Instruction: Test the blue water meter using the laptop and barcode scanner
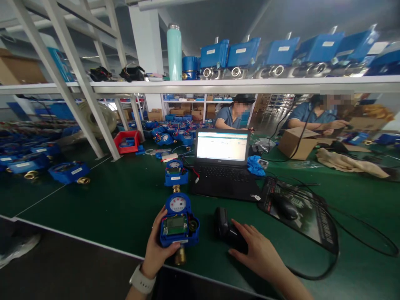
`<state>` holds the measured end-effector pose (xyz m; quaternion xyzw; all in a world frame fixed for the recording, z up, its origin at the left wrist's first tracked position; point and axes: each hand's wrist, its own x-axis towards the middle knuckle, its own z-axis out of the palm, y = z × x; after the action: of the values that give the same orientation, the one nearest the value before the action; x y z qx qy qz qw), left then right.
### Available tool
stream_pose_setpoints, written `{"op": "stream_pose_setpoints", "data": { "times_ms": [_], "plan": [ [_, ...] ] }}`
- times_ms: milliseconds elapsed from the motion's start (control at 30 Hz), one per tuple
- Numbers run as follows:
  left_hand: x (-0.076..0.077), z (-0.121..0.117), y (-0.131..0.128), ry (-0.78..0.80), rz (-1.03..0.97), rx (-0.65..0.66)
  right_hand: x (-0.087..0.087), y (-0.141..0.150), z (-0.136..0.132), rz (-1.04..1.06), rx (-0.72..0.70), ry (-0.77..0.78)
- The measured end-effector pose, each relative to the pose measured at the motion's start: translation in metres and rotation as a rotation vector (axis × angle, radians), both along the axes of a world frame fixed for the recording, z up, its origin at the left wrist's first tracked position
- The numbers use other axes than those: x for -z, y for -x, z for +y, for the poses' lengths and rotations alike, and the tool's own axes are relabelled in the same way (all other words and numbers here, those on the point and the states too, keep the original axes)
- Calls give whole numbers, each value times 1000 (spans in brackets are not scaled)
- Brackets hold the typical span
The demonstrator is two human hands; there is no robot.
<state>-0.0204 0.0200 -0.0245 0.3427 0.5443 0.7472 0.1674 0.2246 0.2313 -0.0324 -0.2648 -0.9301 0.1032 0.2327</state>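
Gripping a blue water meter at the near edge of the green table, our left hand wraps it from the left side, thumb across the lower front and fingers behind, so the hand is closed around the body. The meter's round dial faces up and a small green display sits below it; a brass fitting sticks out toward us. Our right hand rests on a black handheld scanner lying just right of the meter, fingers curled loosely over its rear; whether they actually squeeze it we cannot tell, since the hand hides that part. Beyond the meter a second blue meter lies on the table, in line with the first. An open laptop stands behind the scanner, and a black mouse sits on a dark pad to its right.
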Motion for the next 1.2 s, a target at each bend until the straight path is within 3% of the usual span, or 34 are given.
{"op": "stream_pose_setpoints", "data": {
  "times_ms": [167, 300, 400, 500, 567, 633, 767, 867, 933, 1033, 1100, 1200],
  "plan": [
    [3, -1, 5, 29, 139, 48, -9, 7, -38, 32, 21, -15],
    [4, -2, 8, 69, 221, 62, -25, -4, -79, 209, -237, 153],
    [5, -2, 9, 76, 260, 38, -12, -4, -104, 286, -426, 191],
    [8, -2, 9, 58, 229, 52, 16, 5, -113, 379, -467, 160],
    [9, -1, 9, 46, 180, 72, 30, 9, -113, 419, -454, 160],
    [10, -1, 9, 30, 154, 84, 30, 8, -114, 366, -445, 195],
    [11, 0, 11, 17, 185, 77, -2, -5, -114, 162, -419, 352],
    [13, 1, 13, 33, 218, 45, -23, -9, -106, 122, -267, 397],
    [14, 2, 14, 24, 208, 35, -23, -8, -94, 113, -108, 358],
    [13, 1, 10, 29, 124, 30, -7, -8, -74, 78, 81, 245],
    [9, 0, 6, 68, 25, 23, 1, -10, -58, 48, 121, 177],
    [0, -3, 0, 122, -56, -4, -4, -17, -20, 91, 100, 107]
  ]
}}
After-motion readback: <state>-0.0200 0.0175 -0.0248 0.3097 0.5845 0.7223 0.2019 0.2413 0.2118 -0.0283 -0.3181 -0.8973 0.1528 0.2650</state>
